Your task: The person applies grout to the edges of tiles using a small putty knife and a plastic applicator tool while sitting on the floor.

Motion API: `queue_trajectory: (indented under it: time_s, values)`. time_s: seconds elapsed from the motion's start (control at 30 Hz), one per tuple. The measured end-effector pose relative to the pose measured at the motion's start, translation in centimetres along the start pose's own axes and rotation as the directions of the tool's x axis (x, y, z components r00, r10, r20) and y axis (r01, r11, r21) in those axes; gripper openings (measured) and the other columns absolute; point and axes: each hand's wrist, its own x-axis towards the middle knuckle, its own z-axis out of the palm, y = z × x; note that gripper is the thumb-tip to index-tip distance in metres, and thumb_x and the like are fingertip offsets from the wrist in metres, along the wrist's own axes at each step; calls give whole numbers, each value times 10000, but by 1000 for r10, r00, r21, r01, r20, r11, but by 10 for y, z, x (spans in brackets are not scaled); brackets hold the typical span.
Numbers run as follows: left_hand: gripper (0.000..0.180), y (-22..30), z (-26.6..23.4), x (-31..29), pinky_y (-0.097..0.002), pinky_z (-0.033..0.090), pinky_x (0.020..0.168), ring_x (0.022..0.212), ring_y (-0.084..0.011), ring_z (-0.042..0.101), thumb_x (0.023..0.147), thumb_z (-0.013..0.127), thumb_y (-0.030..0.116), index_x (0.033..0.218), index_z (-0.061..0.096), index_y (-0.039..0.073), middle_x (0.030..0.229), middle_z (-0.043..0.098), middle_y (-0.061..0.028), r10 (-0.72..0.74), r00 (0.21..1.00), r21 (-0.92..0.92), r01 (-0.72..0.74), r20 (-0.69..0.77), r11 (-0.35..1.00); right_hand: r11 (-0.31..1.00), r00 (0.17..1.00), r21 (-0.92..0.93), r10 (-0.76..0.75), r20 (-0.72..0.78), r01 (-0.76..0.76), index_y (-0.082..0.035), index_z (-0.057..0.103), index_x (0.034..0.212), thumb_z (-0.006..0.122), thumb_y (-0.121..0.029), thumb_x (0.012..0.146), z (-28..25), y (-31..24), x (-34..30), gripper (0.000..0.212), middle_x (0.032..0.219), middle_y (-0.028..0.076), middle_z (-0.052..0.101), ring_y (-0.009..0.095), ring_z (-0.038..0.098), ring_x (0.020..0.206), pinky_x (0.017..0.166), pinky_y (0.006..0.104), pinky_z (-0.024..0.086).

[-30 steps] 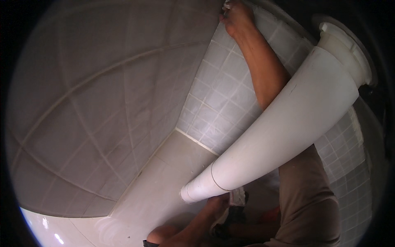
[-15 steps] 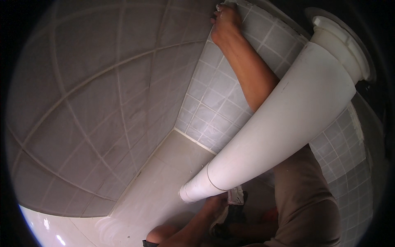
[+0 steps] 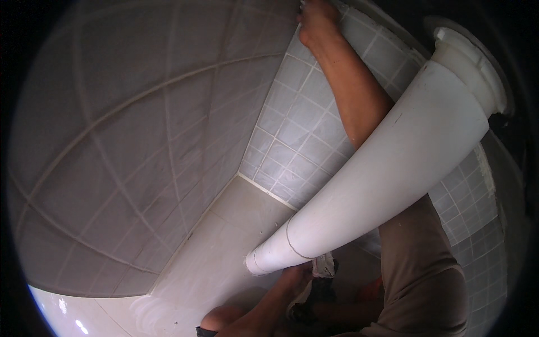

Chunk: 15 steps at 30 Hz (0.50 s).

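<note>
My right hand (image 3: 319, 19) is at the upper edge, against the tiled wall (image 3: 303, 104) near the corner. Its fingers are curled, blurred and partly cut off, so what they hold is hidden. The brown-sleeved right arm (image 3: 359, 101) passes behind a thick white pipe (image 3: 370, 174). Low down, just beneath the pipe's lower end, my left hand (image 3: 297, 276) is closed at the edge of a small box-like thing smeared with white paste (image 3: 324, 265). The pipe hides part of that hand's surroundings.
The white pipe slants from a collar (image 3: 469, 67) at upper right down to the pale floor (image 3: 224, 236). A large-tiled wall (image 3: 129, 151) rises on the left. A bent knee (image 3: 222, 318) and dark footwear (image 3: 303, 312) show at the bottom.
My right hand has shifted up and slightly right, partly out of the picture. The left hand stays beside the white-smeared thing.
</note>
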Motion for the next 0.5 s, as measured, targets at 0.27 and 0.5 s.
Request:
queue_trajectory:
  time_s: [0.27, 0.5]
  values:
    - [411, 6, 13, -2, -414, 513, 960, 1127, -255, 620, 890, 620, 29, 1292, 534, 41, 1226, 620, -97, -14, 1000, -56, 15, 18, 998, -447, 586, -735, -445, 677, 510, 19, 549, 1309, 561, -102, 881, -52, -37, -51, 445, 1216, 147, 579, 313, 537, 1081, 902, 455, 439]
    - [360, 0, 31, 0, -401, 562, 885, 1070, -256, 650, 926, 597, 56, 1282, 550, 24, 1195, 640, -121, 2, 1000, -6, -2, -10, 1000, -777, 580, -551, -308, 755, 305, -47, 543, 1400, 689, -108, 856, -71, -69, -68, 566, 1249, 71, 577, 275, 520, 1124, 944, 414, 426]
